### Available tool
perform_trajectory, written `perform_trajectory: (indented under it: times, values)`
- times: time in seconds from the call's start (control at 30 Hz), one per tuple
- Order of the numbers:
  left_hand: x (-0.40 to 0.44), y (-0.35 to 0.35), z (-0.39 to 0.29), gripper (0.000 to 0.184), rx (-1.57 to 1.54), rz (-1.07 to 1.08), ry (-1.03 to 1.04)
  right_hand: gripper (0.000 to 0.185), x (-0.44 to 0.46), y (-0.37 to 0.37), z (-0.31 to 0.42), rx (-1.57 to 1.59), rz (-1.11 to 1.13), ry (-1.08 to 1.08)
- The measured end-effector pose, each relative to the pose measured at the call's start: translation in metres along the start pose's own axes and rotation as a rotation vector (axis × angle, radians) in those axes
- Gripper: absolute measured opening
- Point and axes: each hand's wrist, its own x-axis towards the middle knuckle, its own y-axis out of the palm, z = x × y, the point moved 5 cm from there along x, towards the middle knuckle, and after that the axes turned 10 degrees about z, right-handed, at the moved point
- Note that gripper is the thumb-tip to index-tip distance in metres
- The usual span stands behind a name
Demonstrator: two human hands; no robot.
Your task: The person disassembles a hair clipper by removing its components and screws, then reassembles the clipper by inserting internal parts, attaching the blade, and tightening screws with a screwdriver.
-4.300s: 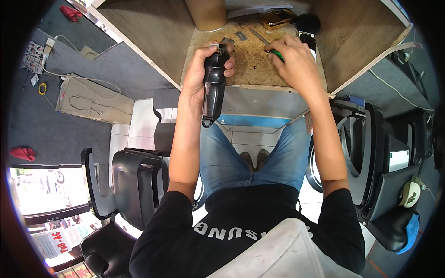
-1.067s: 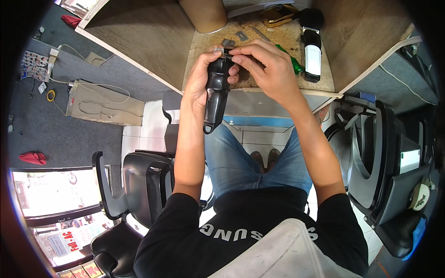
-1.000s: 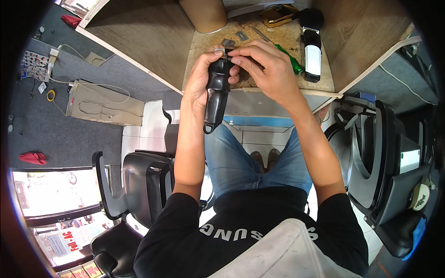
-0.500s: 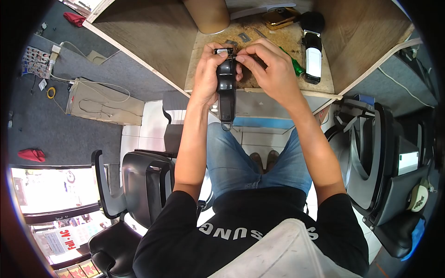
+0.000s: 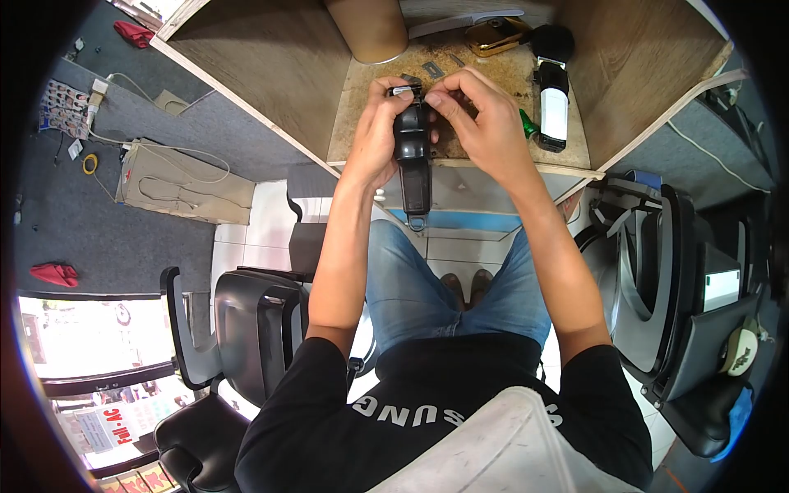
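Note:
My left hand (image 5: 376, 135) is wrapped round a black hair clipper (image 5: 413, 148), its thumb at the blade end. The clipper points away from me, with its hanging loop toward my lap. At the right side of the blade, the thumb and forefinger of my right hand (image 5: 486, 123) are pinched together; whatever they hold is too small to make out. Beyond the fingers, small dark metal pieces (image 5: 432, 69) lie on the worn wooden shelf (image 5: 368, 85). A green handle (image 5: 528, 125) shows partly from behind my right hand.
A second clipper, black and white (image 5: 555, 107), lies at the shelf's right beside a round black brush (image 5: 552, 43). Behind are a gold-brown item (image 5: 496, 36) and a brown cylindrical container (image 5: 368, 29). Wooden side panels (image 5: 263, 74) flank the shelf. Black chairs (image 5: 261, 329) stand on both sides.
The clipper has shifted slightly right and turned a little in my left hand. My right hand stays pinched by the blade, now covering more of the green handle.

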Motion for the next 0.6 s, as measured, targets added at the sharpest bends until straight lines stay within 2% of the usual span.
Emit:
perform_trajectory:
  times: [0.3, 0.4, 0.6]
  values:
    - [-0.0019, -0.0022, -0.0012, 0.028, -0.061, -0.064, 0.022, 0.016, -0.0008, 0.0038, -0.0003, 0.029, 0.041, 0.023]
    - [-0.0011, -0.0036, 0.0011, 0.030, -0.061, -0.034, 0.019, 0.016, 0.0000, 0.0029, -0.0038, 0.003, -0.012, -0.075]
    - [-0.0021, -0.0035, 0.0017, 0.031, -0.029, -0.018, -0.008, 0.018, -0.0010, 0.0037, -0.0039, -0.091, -0.010, -0.091]
